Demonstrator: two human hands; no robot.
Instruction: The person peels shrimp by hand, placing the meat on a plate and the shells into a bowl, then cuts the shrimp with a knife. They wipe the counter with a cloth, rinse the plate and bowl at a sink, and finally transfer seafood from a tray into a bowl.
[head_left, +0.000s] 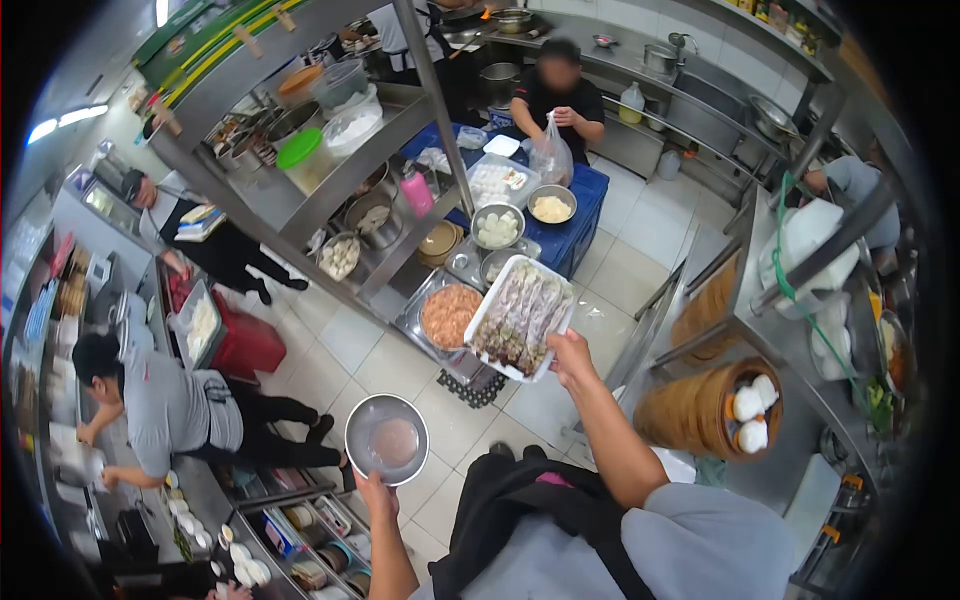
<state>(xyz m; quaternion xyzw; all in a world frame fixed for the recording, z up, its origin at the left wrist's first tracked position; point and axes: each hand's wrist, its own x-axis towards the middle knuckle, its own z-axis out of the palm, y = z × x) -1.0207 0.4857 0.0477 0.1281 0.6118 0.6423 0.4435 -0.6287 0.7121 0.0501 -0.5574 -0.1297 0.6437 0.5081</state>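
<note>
My left hand [375, 492] grips the near rim of a round metal bowl [402, 465] that holds a little pinkish liquid or paste. My right hand [571, 358] holds the right edge of a white rectangular tray [536, 377], its thumb on the rim. Rows of pale, greyish strips with dark bits lie in the tray. Just left of the tray, a bowl of orange-pink minced food [451, 316] stands on a metal surface. The metal bowl and the tray are apart, both held above the tiled floor.
A person [562, 100] handles a plastic bag behind a blue crate table [590, 215]. Two people [170, 415] [205, 225] stand at left, another [865, 195] at right. A metal shelf [350, 170] rises ahead; bamboo steamers [680, 405] stand right. A red bin [245, 335] is left.
</note>
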